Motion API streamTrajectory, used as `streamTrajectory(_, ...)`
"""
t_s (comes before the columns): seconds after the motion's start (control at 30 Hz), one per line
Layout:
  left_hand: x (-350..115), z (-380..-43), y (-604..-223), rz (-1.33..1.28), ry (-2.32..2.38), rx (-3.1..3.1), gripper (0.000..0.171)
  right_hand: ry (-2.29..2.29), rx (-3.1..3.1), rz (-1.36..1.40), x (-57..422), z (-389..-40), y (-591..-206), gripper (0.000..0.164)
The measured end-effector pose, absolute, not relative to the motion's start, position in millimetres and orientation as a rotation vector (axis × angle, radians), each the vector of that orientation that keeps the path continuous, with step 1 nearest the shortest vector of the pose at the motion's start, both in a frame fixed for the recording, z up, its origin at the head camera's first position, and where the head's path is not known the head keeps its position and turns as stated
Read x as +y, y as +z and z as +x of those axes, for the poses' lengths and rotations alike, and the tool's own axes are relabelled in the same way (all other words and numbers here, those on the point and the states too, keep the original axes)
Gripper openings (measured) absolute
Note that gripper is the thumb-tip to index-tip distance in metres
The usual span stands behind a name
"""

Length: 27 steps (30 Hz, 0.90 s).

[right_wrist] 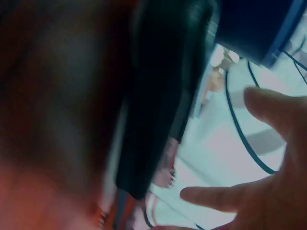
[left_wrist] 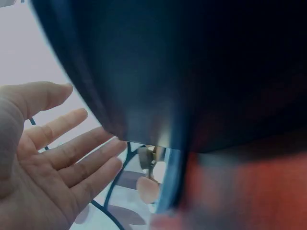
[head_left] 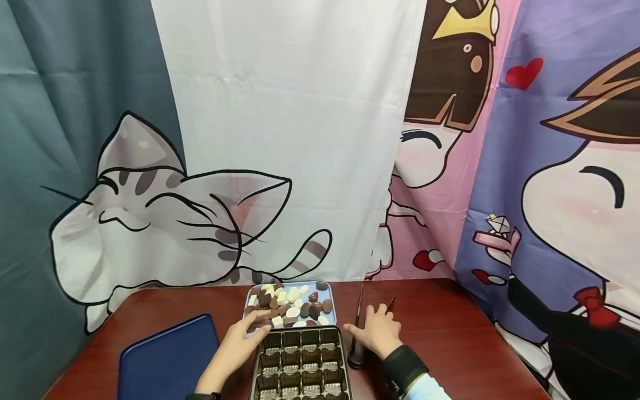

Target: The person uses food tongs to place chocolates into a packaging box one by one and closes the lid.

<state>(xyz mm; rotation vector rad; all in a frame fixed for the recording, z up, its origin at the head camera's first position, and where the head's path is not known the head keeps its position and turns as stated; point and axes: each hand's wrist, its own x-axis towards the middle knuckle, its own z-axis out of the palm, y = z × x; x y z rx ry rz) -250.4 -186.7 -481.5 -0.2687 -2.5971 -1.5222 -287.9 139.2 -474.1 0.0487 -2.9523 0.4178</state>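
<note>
At the bottom centre of the head view, the black divided tray lies on the table. Left of it, the left hand spreads its fingers, holding nothing; the right hand is likewise spread and ungripping, beside a dark upright tool. A navy tray sits lower left. Just beyond, chocolates fill a pale-blue tray.
</note>
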Motion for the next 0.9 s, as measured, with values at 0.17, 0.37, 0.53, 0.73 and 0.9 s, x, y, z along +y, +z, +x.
streamTrajectory(0.17,-197,-271,-520,-0.328,-1.606,-2.624,0.045,0.449,-3.009,-0.049,133,-291,-494,0.09)
streamTrajectory(0.37,-217,-312,-595,-0.392,-1.614,-2.683,0.054,0.698,-2.923,0.064,138,-292,-499,0.09)
streamTrajectory(0.53,-215,-307,-595,-0.4,-1.676,-2.652,0.046,0.885,-2.884,0.13,149,-290,-498,0.098)
streamTrajectory(0.73,-217,-307,-597,-0.385,-1.793,-2.606,0.044,0.905,-2.869,0.139,163,-290,-500,0.094)
streamTrajectory(0.9,-217,-305,-598,-0.331,-1.92,-2.561,0.044,0.758,-2.907,0.078,172,-293,-503,0.082)
